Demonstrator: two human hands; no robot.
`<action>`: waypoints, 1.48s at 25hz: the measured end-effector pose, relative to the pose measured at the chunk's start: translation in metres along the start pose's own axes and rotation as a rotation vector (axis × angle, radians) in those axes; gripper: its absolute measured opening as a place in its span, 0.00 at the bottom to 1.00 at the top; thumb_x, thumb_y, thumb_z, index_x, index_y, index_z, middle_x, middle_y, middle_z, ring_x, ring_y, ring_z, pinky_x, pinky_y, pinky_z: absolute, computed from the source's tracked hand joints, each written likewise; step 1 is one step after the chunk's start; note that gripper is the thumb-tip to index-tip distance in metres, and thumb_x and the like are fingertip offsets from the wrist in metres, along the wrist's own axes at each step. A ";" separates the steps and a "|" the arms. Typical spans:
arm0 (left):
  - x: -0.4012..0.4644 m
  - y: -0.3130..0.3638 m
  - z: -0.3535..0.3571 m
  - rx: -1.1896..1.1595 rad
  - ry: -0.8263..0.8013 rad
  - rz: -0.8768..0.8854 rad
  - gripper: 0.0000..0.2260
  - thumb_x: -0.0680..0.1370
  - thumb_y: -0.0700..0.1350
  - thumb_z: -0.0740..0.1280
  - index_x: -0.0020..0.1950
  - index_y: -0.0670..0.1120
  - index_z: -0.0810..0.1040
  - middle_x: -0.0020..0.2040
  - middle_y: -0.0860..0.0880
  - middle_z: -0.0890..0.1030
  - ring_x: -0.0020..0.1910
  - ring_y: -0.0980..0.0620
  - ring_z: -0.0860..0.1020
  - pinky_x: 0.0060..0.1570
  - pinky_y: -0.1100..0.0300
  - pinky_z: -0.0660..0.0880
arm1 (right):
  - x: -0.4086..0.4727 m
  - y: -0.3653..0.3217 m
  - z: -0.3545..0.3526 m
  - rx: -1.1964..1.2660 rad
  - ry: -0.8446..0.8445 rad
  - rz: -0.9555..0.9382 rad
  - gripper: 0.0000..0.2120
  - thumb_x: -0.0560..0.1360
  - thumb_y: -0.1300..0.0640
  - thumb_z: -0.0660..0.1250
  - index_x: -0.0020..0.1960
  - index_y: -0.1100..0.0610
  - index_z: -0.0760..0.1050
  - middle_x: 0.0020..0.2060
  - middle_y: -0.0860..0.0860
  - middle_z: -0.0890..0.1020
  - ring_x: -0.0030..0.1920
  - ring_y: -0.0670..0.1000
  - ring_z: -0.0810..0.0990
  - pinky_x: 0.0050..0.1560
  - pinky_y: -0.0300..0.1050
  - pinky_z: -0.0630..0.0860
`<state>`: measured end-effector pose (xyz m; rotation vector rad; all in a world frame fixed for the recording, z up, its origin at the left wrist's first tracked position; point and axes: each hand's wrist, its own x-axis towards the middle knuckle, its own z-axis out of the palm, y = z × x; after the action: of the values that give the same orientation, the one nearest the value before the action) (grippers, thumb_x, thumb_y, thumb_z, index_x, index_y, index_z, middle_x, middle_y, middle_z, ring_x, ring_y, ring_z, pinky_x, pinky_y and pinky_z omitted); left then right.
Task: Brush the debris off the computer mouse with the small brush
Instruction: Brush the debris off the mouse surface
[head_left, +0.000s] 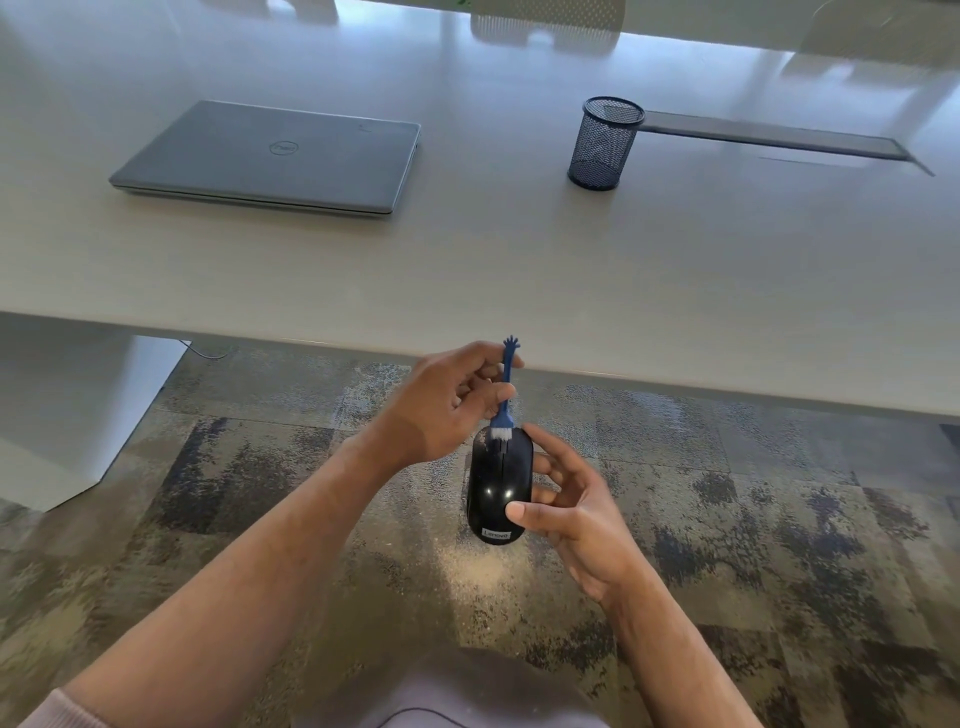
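Up close, the glossy black computer mouse (500, 488) bears a Lenovo label, gripped by the right hand (563, 512). Meanwhile the left hand (441, 410) pinches the small blue brush (505, 395), white bristles touching the mouse's front.

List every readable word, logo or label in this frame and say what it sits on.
"Lenovo": light label at the near end of the black mouse, held in the right hand.
"Dell": round logo on the closed laptop lid, seen upside down.
A small mark near the laptop's far right corner is too small to read.
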<state>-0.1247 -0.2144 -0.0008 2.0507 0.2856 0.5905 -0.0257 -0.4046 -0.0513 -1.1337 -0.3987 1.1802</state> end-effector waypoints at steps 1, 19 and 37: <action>0.000 -0.002 -0.002 0.012 0.004 0.002 0.13 0.80 0.42 0.69 0.61 0.57 0.76 0.47 0.60 0.82 0.44 0.56 0.84 0.46 0.58 0.83 | -0.001 0.000 -0.002 -0.004 0.003 -0.005 0.39 0.60 0.75 0.77 0.68 0.50 0.78 0.64 0.66 0.78 0.55 0.64 0.85 0.54 0.61 0.82; -0.003 -0.011 -0.004 0.068 0.022 -0.006 0.14 0.80 0.40 0.69 0.61 0.56 0.77 0.48 0.56 0.82 0.45 0.57 0.84 0.48 0.57 0.83 | -0.003 0.007 -0.011 0.021 0.035 -0.031 0.39 0.61 0.74 0.77 0.67 0.49 0.78 0.60 0.57 0.84 0.56 0.62 0.85 0.53 0.58 0.83; -0.017 -0.019 0.005 -0.060 0.256 -0.013 0.09 0.80 0.42 0.70 0.57 0.54 0.77 0.44 0.52 0.84 0.41 0.53 0.86 0.35 0.49 0.84 | -0.004 0.006 -0.009 0.028 0.069 -0.018 0.40 0.61 0.72 0.77 0.69 0.50 0.76 0.59 0.56 0.84 0.48 0.57 0.86 0.46 0.48 0.83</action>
<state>-0.1356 -0.2154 -0.0238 1.9141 0.4254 0.8454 -0.0233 -0.4124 -0.0591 -1.1411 -0.3375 1.1240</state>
